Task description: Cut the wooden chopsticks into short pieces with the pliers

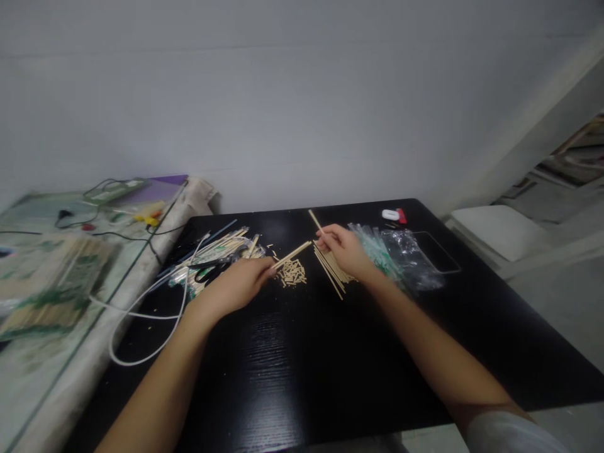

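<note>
My left hand point(252, 275) is closed round wooden chopsticks point(295, 253) that point up and to the right over the table. In my right hand point(343, 246) a single stick point(314, 218), apparently also a chopstick, is pinched and slants up to the left. Below the left hand's chopsticks lies a heap of short cut wooden pieces point(293, 273). Long loose chopsticks point(333, 272) rest on the table under my right hand, partly hidden by it. Black-handled scissors point(207, 272) lie beside my left hand, among wrapped chopsticks point(229, 244).
Green and clear wrappers point(377, 248) and a crumpled clear bag point(415, 258) lie right of my right hand. A white case point(391, 214) sits beside a red item. A white cable point(141, 362) loops along the black table's point(302, 371) left edge. Chopstick packs point(51, 296) fill the side table.
</note>
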`<move>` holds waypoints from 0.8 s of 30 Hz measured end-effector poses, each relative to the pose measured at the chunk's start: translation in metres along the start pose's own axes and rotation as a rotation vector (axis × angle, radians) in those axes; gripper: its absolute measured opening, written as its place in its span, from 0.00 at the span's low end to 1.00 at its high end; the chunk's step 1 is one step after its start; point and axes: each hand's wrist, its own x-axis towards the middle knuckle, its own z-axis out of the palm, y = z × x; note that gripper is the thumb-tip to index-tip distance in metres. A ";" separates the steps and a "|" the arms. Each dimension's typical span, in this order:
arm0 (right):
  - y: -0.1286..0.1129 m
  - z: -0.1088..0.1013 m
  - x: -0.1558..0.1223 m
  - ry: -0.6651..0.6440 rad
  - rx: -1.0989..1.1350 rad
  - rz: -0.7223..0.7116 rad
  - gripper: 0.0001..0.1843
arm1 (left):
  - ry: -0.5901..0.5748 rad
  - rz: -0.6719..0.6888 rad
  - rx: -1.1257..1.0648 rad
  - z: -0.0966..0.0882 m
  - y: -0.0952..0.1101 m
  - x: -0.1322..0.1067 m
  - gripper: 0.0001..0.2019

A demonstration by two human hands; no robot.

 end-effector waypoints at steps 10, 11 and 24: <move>-0.041 0.011 -0.035 -0.401 -0.219 -0.191 0.06 | -0.096 0.058 0.018 0.010 0.007 0.003 0.13; -0.042 0.014 -0.036 -0.437 -0.221 -0.189 0.06 | -0.080 0.076 0.006 0.009 0.009 0.003 0.13; -0.028 0.024 -0.032 -0.744 -0.012 -0.166 0.11 | 0.169 -0.059 0.105 0.000 0.017 -0.001 0.11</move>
